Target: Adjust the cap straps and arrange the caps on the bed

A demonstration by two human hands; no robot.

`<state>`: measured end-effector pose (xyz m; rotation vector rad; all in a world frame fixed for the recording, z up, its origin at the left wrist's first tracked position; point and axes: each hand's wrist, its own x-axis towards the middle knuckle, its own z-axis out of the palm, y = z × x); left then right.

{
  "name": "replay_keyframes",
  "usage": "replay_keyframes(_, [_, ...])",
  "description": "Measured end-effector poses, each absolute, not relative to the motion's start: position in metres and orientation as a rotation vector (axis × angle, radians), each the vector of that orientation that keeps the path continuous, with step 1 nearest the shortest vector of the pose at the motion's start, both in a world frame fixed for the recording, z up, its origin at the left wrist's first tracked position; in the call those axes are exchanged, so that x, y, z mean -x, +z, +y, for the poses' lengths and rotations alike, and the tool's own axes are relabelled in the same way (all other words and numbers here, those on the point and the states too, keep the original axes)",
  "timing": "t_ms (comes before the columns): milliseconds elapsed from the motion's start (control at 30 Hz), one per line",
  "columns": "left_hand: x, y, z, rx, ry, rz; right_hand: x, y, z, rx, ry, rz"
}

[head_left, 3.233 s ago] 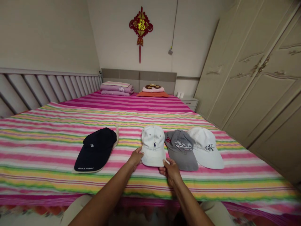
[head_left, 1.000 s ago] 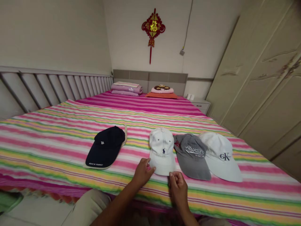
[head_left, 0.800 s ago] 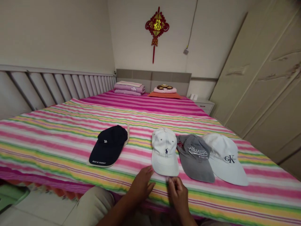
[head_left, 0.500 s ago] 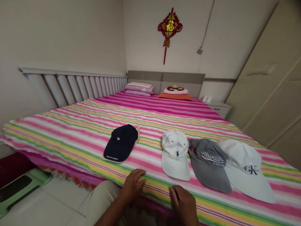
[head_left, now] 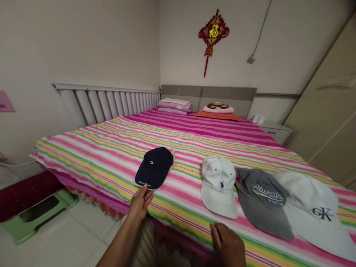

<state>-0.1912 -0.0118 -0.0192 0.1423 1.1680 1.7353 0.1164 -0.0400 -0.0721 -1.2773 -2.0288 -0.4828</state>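
Note:
My left hand (head_left: pixel 141 203) is at the brim of a navy baseball cap (head_left: pixel 156 165), thumb on top and the other fingers curled at the underside. The cap lies on the striped bedsheet with its brim towards me. At the bed's near edge rests my right hand (head_left: pixel 228 243), fingers curled in and no object showing in it. In front of it sits a white baseball cap (head_left: pixel 218 183) with a small dark logo. A grey baseball cap (head_left: pixel 263 200) with white lettering lies beside that one, partly over a larger white cap (head_left: pixel 319 211) marked CK.
Folded purple bedding (head_left: pixel 174 106) and an orange cushion (head_left: pixel 218 115) lie by the headboard (head_left: pixel 183 93). A radiator (head_left: pixel 111 102) runs along the left wall. On the floor at left stands a green stool (head_left: pixel 41 218). A bedside cabinet (head_left: pixel 278 131) is at the far right.
My left hand has moved from the bed edge up to the navy cap's brim and taken hold of it. My right hand stays at the edge. The view has turned slightly left.

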Motion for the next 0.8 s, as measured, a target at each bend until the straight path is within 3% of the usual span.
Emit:
replay_keyframes(400, [0.203, -0.016, 0.002, -0.124, 1.793, 0.971, -0.117, -0.074, -0.039, 1.238, -0.494, -2.046])
replay_keyframes(800, [0.206, -0.016, -0.006, -0.064, 1.832, 1.180, -0.117, -0.075, -0.041, 1.255, -0.515, -2.049])
